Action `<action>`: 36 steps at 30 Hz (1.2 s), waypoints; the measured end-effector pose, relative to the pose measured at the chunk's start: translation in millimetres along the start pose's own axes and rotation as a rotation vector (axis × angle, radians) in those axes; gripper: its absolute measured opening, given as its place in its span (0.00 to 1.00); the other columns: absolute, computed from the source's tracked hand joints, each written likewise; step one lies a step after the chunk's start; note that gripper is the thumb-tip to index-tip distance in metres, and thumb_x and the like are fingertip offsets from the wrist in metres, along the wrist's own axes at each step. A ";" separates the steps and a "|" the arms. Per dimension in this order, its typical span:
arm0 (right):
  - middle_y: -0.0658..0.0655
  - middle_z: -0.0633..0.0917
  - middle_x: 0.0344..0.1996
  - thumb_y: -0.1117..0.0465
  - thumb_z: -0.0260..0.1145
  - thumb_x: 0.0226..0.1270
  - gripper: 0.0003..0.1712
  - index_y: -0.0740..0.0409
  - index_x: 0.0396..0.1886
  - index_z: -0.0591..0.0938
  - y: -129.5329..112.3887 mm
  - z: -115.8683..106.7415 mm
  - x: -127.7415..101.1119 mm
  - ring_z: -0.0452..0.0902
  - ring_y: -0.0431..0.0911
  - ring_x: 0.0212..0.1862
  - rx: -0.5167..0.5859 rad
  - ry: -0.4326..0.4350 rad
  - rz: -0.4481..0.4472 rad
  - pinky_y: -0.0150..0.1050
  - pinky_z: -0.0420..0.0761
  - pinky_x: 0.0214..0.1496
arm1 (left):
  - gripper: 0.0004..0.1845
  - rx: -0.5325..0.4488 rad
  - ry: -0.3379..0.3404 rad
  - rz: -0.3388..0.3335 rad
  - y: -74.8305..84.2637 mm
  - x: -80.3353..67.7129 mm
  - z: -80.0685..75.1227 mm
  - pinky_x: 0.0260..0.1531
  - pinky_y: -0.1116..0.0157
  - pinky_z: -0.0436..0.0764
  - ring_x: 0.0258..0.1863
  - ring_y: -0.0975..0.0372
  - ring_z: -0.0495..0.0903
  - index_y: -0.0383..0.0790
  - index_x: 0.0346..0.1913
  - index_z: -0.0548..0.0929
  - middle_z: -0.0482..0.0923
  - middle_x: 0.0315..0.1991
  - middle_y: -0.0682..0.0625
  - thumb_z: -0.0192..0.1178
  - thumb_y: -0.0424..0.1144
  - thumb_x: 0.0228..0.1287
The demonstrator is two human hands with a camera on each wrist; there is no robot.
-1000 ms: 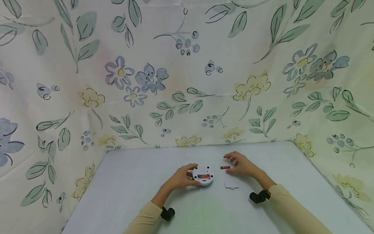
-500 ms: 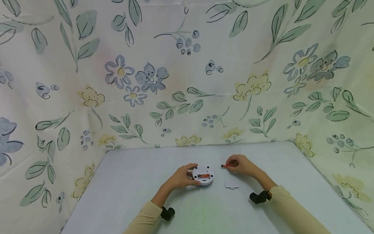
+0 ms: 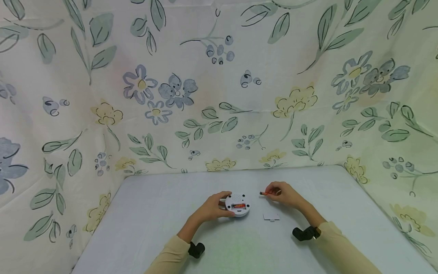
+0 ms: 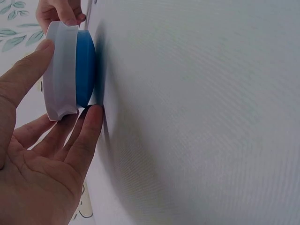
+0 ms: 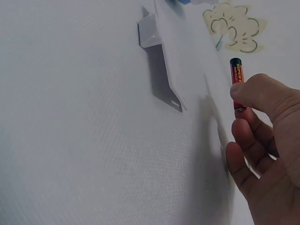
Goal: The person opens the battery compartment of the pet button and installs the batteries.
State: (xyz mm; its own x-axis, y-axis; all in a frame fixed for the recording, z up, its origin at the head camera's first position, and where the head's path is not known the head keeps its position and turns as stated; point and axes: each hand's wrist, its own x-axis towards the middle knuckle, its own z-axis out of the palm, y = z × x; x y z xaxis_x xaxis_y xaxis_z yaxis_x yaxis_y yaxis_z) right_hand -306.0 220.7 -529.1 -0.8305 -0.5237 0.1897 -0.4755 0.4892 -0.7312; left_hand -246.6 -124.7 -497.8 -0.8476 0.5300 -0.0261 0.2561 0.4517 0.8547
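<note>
My left hand (image 3: 213, 207) holds a round white device (image 3: 237, 198) by its left edge, thumb on the near side. The device lies with its openwork back up, and a red battery (image 3: 238, 206) sits in its compartment. From the side, in the left wrist view, a blue part (image 4: 86, 69) shows beneath the white body (image 4: 61, 70). Between thumb and fingers, my right hand (image 3: 285, 194) pinches another small battery (image 3: 263, 193), red with a black end. In the right wrist view this battery (image 5: 237, 75) is raised off the table.
A thin white battery cover (image 3: 271, 217) with a small tab lies on the white table (image 3: 232, 247), right of the device and nearer than the right hand. Floral cloth (image 3: 219, 95) hangs behind and at both sides.
My right hand has closed on the loose battery and picked it up from the table. The left hand and the device have stayed nearly still.
</note>
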 end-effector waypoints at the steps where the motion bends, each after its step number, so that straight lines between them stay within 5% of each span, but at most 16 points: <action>1: 0.47 0.81 0.33 0.68 0.72 0.66 0.07 0.54 0.40 0.85 -0.3 0.0 -0.5 0.77 0.44 0.36 0.008 0.000 0.003 0.36 0.81 0.41 | 0.41 0.001 0.000 -0.001 -0.1 0.1 0.0 0.53 0.57 0.81 0.57 0.48 0.79 0.31 0.73 0.68 0.72 0.66 0.40 0.76 0.38 0.59; 16: 0.58 0.86 0.40 0.68 0.69 0.70 0.05 0.60 0.44 0.85 -8.2 1.1 -4.8 0.82 0.47 0.40 0.155 0.022 -0.034 0.36 0.83 0.45 | 0.41 0.014 0.001 -0.014 0.0 2.6 -0.6 0.53 0.57 0.81 0.57 0.49 0.79 0.31 0.73 0.68 0.71 0.67 0.41 0.76 0.39 0.60; 25: 0.57 0.87 0.40 0.64 0.71 0.70 0.09 0.62 0.46 0.85 -18.7 4.4 -5.1 0.82 0.54 0.39 0.242 0.070 0.027 0.39 0.83 0.37 | 0.41 0.020 0.004 -0.011 0.5 2.0 -0.3 0.53 0.57 0.81 0.57 0.49 0.79 0.32 0.73 0.68 0.72 0.66 0.41 0.76 0.39 0.60; 36: 0.68 0.85 0.41 0.59 0.70 0.72 0.12 0.63 0.47 0.84 -28.8 10.4 -3.7 0.79 0.66 0.41 0.360 0.142 0.082 0.43 0.83 0.39 | 0.41 0.023 0.007 -0.009 0.0 1.6 0.7 0.53 0.57 0.81 0.58 0.49 0.79 0.32 0.73 0.68 0.71 0.67 0.41 0.76 0.40 0.60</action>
State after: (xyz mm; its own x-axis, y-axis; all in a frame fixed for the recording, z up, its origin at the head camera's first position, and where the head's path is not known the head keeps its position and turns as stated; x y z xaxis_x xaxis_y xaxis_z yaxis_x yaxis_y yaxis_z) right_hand -286.2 201.3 -515.5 -0.9052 -0.3795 0.1913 -0.2946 0.2360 -0.9260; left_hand -247.7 -123.4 -498.2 -0.8532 0.5208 -0.0306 0.2584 0.4728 0.8424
